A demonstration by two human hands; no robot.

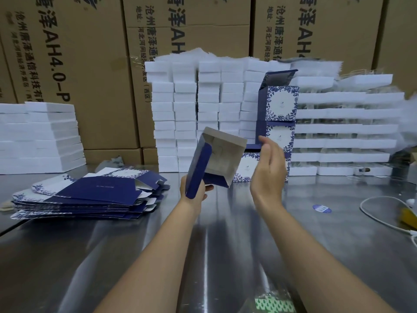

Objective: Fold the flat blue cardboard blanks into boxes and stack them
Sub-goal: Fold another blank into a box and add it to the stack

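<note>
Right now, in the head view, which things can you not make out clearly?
All in the head view:
1. Lowest finished box: partly hidden behind the half-folded box and the right hand.
2. Yellow object: cut off by the right edge.
3. Print on the top flat blank: too small to read.
</note>
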